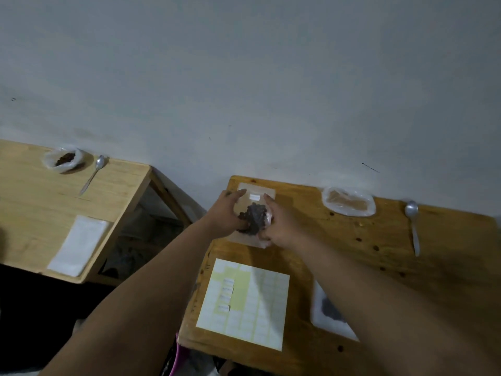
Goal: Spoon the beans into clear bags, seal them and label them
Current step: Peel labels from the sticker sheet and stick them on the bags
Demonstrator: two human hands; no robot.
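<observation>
A clear bag [254, 213] holding dark beans and bearing a small white label sits at the far left of the right-hand table [339, 240]. My left hand [226, 213] grips its left side and my right hand [279, 225] grips its right side, both with fingers curled round it. Beneath it lies a flat clear bag [267, 189]. A label sheet [244, 302] with several stickers peeled lies nearer me. An open plastic bag of brown beans [348, 204] and a spoon [412, 226] lie to the right.
Another filled bag [330, 313] lies at the right table's near side, partly under my right arm. The left table [35, 213] carries an open bag of dark beans [64, 159], a spoon [93, 173] and a stack of clear bags [78, 245]. A gap separates the tables.
</observation>
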